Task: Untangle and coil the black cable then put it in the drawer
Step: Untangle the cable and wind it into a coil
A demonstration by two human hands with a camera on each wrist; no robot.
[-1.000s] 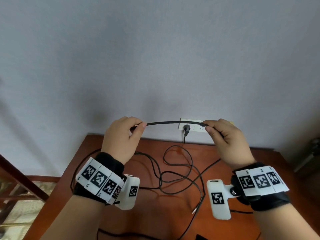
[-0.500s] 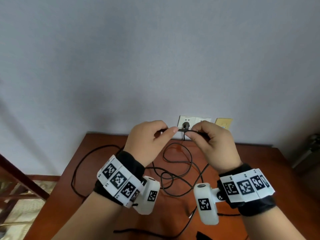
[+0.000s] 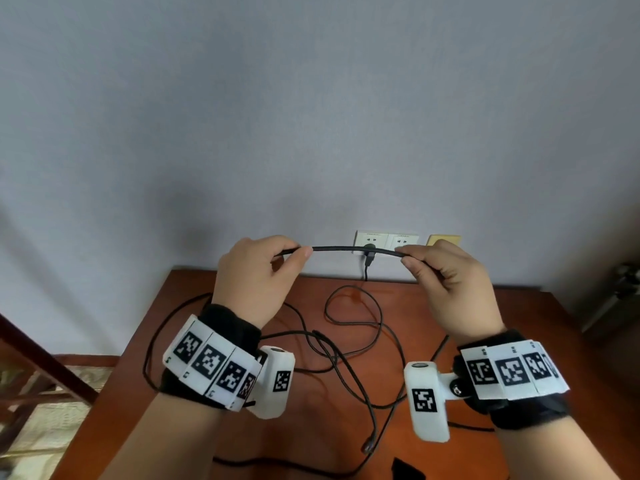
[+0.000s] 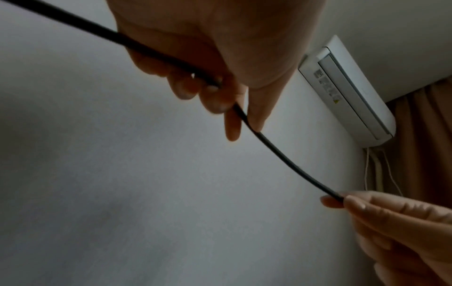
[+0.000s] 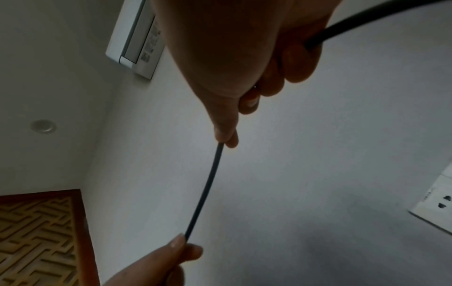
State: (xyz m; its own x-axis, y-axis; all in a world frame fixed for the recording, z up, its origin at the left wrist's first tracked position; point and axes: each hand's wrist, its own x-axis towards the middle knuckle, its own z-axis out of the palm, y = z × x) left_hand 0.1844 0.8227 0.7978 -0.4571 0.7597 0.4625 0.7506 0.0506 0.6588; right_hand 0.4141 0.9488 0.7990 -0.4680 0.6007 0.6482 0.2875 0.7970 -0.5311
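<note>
A black cable (image 3: pixel 349 249) stretches in a shallow arc between my two raised hands, above a wooden table (image 3: pixel 519 306). My left hand (image 3: pixel 304 252) pinches it between thumb and forefinger; the cable (image 4: pixel 288 162) runs on through its curled fingers. My right hand (image 3: pixel 405 256) pinches the other side, and the cable (image 5: pixel 208 185) passes through that palm too. The rest of the cable (image 3: pixel 353 355) lies in tangled loops on the table, with one connector end (image 3: pixel 367 446) near the front. No drawer shows in any view.
A white double wall socket (image 3: pixel 386 241) sits behind the hands with a black plug (image 3: pixel 370 252) in it; its cord drops to the table. A yellow plate (image 3: pixel 443 240) is beside it. An air conditioner (image 4: pixel 347 91) hangs high on the wall. A dark wooden frame (image 3: pixel 41 362) stands left.
My hands came close together half a second ago and have now spread apart again, drawing a longer stretch of cable between them. The loops on the table shifted slightly.
</note>
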